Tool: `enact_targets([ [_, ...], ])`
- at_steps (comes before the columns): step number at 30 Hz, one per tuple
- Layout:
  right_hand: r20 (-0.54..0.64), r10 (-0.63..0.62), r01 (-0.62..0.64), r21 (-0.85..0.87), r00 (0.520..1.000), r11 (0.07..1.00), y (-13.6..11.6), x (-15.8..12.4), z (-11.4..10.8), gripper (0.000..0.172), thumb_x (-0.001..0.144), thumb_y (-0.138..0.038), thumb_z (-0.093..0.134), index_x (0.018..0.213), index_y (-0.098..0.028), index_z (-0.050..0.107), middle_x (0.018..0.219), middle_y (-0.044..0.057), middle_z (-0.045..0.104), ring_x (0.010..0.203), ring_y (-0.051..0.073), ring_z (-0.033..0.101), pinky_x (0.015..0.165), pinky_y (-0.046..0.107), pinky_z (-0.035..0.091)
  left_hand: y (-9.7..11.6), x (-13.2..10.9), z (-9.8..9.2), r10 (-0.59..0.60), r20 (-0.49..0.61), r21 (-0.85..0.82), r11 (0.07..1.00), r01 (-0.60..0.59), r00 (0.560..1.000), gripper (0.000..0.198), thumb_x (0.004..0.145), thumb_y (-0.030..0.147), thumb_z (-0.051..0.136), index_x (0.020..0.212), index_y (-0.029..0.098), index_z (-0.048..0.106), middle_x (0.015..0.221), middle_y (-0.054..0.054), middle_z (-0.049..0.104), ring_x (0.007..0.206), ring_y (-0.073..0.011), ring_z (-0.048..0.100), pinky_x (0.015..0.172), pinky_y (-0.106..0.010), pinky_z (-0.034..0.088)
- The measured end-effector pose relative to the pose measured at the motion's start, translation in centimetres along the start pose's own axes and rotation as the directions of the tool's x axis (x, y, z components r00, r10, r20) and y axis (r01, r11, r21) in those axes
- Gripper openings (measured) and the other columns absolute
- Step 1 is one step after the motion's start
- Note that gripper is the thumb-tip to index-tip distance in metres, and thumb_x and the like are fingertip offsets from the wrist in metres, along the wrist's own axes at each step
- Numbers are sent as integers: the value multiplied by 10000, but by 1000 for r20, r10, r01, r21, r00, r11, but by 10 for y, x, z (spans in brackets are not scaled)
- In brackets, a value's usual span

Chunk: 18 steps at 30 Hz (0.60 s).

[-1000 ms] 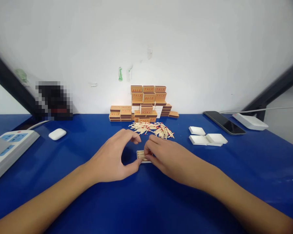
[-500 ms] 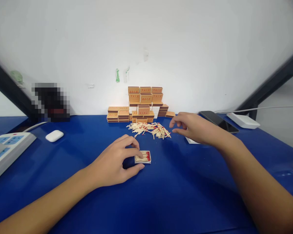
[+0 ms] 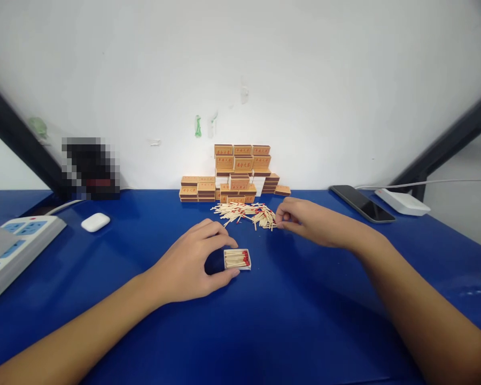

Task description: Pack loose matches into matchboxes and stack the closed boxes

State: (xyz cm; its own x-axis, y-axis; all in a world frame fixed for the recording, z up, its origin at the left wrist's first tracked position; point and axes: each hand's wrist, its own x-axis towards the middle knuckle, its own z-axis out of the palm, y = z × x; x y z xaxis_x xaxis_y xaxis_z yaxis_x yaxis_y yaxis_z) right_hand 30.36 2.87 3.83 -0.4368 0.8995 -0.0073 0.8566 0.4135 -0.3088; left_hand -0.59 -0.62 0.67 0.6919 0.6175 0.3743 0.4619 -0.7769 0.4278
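Observation:
A small white matchbox tray [image 3: 237,259] with red-tipped matches in it lies on the blue table [image 3: 264,331]. My left hand [image 3: 188,267] grips the tray's left end between thumb and fingers. Behind it lies a loose pile of matches [image 3: 244,213]. My right hand [image 3: 304,220] is at the pile's right edge, its fingers pinched together on matches there. A stack of orange matchboxes [image 3: 236,174] stands against the wall behind the pile.
A power strip [image 3: 12,246] and a white earbud case [image 3: 95,222] lie at the left. A black phone [image 3: 362,203] and a white charger box [image 3: 401,201] with a cable lie at the back right. Black frame bars slant at both sides.
My right hand left the tray, swung out to the right, then came back to the right edge of the match pile and pinched there. The left hand stayed on the tray.

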Motion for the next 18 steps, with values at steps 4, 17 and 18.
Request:
enact_targets([
  [4,-67,-135,144,172,989,974,-36,-8,1,205,1021,-372,532,936,-212,629,944,52,673,817,188,576,727,322,451,-2,0,3,-42,41,39,998,40,998,421,874,402,781,1238,215,681,1137,-85,680,1060,-275,600,960,-477,525],
  [17,8,-303,297,182,953,938,-84,-7,41,94,998,-179,585,917,-195,629,972,28,652,811,148,594,727,288,447,-2,3,4,-28,50,69,997,25,998,200,910,375,738,969,191,691,936,-55,669,915,-247,574,845,-429,506],
  [18,5,-310,305,169,951,937,-84,-7,41,107,1011,-190,573,932,-195,645,990,35,654,822,152,600,733,292,449,-2,3,4,-28,48,68,997,24,998,202,913,375,737,978,189,693,936,-56,668,916,-247,574,847,-430,507],
])
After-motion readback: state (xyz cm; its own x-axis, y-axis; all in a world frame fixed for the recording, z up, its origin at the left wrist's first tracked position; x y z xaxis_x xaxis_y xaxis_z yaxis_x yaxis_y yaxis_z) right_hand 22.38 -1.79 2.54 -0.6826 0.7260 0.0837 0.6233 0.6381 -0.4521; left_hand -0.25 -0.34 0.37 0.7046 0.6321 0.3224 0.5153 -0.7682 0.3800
